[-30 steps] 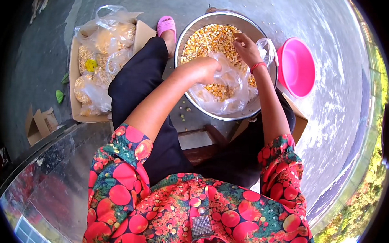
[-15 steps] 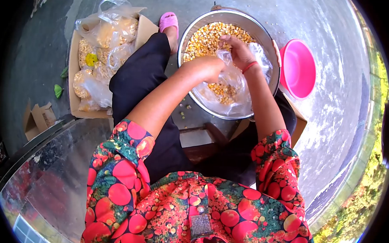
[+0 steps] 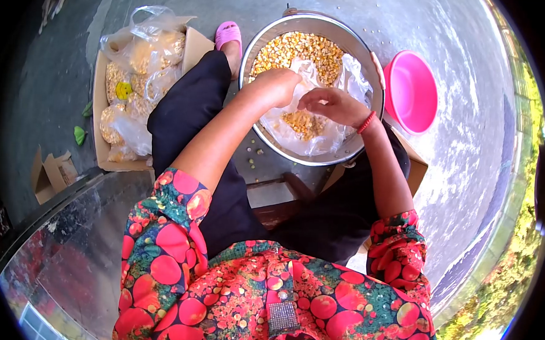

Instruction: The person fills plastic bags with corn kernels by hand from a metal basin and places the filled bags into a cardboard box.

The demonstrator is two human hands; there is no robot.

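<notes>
A wide metal bucket [image 3: 253, 52] stands between my legs with loose yellow corn kernels [image 3: 296, 47] inside. On its near side a clear plastic bag [image 3: 313, 146] lies spread, with some kernels [image 3: 303, 124] in it. My left hand [image 3: 279, 87] is closed on the bag's upper left edge. Over the bag's mouth is my right hand [image 3: 335, 106], a red bracelet at its wrist. Its fingers are curled downward and pressed together; whatever lies inside them is hidden.
At left, a cardboard box [image 3: 98, 117] holds several knotted plastic bags of kernels [image 3: 162, 47]. A pink basin [image 3: 412, 94] sits right of the bucket. Beyond the box lie a green leaf [image 3: 79, 135] and an open carton [image 3: 56, 171]. Stray kernels dot the floor.
My right hand has moved from the loose kernels toward me, over the bag's mouth, and its fingers have curled. The left hand keeps its hold on the bag, shifted slightly up and left.
</notes>
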